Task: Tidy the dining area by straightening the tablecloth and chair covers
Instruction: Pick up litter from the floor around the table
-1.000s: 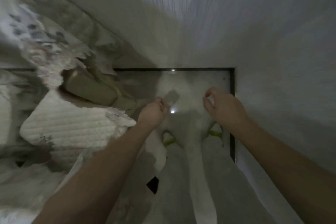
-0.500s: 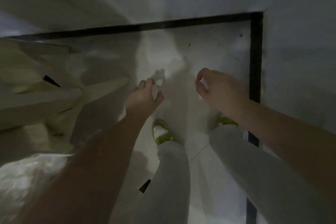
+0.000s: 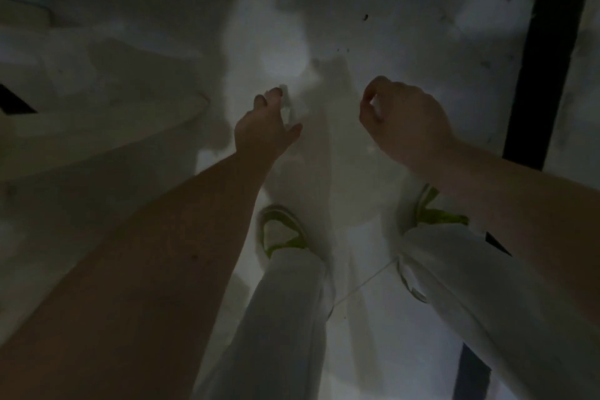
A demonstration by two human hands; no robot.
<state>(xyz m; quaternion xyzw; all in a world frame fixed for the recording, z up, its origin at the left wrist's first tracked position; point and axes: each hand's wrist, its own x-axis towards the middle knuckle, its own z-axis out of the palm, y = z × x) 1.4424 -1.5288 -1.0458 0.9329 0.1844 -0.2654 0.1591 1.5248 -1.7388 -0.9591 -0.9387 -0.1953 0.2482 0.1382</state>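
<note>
The view is dim and points straight down. My left hand (image 3: 264, 130) pinches a small pale edge between thumb and fingertips. My right hand (image 3: 406, 120) is curled round a white bit of the same stuff. A thin, see-through cloth (image 3: 328, 172) seems to hang between both hands, in front of my legs; its outline is faint. At the left lies a pale draped cloth (image 3: 97, 133) in long folds. No chair is in view.
My legs in light trousers (image 3: 285, 318) and shoes with yellow-green trim (image 3: 282, 230) stand on a pale floor (image 3: 406, 26). A black strip (image 3: 532, 75) runs along the floor at the right and across the top edge.
The view has dropped toward the floor and my feet. The quilted cover and table at the left have left the view. Both hands keep the same pinching pose.
</note>
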